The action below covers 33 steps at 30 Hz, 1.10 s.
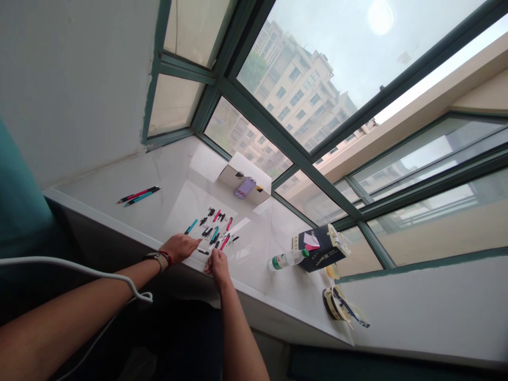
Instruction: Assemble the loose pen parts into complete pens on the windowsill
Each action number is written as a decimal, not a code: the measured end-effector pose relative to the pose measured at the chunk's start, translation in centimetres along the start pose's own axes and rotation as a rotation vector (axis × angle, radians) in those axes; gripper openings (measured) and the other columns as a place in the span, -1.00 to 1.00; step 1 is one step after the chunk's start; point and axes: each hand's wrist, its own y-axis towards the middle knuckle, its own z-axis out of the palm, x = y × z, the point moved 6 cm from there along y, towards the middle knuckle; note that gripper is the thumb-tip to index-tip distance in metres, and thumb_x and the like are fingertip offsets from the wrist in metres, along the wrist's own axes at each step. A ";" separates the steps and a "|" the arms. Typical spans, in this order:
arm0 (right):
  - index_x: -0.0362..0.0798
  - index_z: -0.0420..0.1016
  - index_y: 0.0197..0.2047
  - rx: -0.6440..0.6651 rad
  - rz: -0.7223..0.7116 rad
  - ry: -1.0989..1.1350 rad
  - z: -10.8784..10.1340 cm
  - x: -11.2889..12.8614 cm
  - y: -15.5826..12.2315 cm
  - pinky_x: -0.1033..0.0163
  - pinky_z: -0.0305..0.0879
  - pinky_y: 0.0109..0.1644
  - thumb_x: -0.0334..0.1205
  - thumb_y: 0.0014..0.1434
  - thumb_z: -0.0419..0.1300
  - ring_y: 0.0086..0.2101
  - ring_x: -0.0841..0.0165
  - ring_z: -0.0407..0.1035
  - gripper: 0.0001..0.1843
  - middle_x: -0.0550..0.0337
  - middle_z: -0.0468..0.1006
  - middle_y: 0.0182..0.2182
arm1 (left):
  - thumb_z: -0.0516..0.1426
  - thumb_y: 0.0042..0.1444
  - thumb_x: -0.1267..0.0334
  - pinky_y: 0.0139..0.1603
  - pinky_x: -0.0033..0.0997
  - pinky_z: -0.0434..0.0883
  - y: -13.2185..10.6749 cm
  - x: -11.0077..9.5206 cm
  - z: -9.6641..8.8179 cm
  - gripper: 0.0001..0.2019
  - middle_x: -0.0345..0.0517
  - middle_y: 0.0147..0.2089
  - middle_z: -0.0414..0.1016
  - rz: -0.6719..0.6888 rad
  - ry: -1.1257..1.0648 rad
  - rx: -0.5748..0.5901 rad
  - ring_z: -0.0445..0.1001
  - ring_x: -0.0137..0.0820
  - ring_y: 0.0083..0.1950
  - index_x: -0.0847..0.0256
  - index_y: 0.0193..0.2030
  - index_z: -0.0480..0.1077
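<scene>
Several pen parts lie loosely scattered on the white marble-look ledge in front of me, among them a pink pen barrel (225,242), a teal pen barrel (215,234) and small black pieces (207,232). My left hand (180,247) is closed at the ledge's front edge, its fingers pressed together and pointing right. Just beyond it is a blue pen barrel (191,226); whether the hand touches it is unclear. My right hand (218,266) is curled closed beside it, a small dark piece (217,245) at its fingertips. What either hand holds is too small to make out.
Assembled-looking pens (138,196) lie at the left. A white open box or stand (250,180) is by the window. To the right are a water bottle (288,259), a dark carton (321,246) and a paper bowl (337,304). A white cable (79,267) crosses my left arm.
</scene>
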 end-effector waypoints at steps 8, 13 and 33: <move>0.00 0.21 -0.39 -0.102 -0.002 0.038 -0.6 -0.5 0.1 0.42 0.09 -0.70 0.12 0.20 0.07 -0.70 0.46 0.29 -0.64 0.37 0.33 -0.64 | -0.22 0.37 0.07 -0.34 -0.37 0.34 0.0 -0.2 -0.4 -0.45 0.06 -0.43 0.56 -0.025 0.048 -0.022 0.51 -0.31 -0.40 0.21 -0.35 0.51; -0.05 0.34 -0.33 -0.235 -0.065 0.113 -1.6 -0.6 -0.1 0.41 0.24 -0.64 0.07 0.04 0.26 -0.62 0.43 0.37 -0.64 0.32 0.41 -0.60 | -0.21 0.37 0.07 -0.33 -0.36 0.35 0.0 -0.6 -0.8 -0.45 0.07 -0.44 0.56 -0.054 0.052 -0.078 0.51 -0.31 -0.40 0.23 -0.42 0.49; -0.12 0.54 -0.09 -0.615 -0.233 -0.400 -8.8 1.5 -0.1 0.24 0.33 -0.25 -0.09 0.08 0.16 -0.44 0.33 0.38 -0.61 0.06 0.59 -0.31 | -0.19 0.38 0.10 -0.33 -0.34 0.32 -0.1 -0.9 -1.0 -0.47 0.02 -0.45 0.54 -0.049 0.116 -0.069 0.50 -0.32 -0.40 0.24 -0.42 0.47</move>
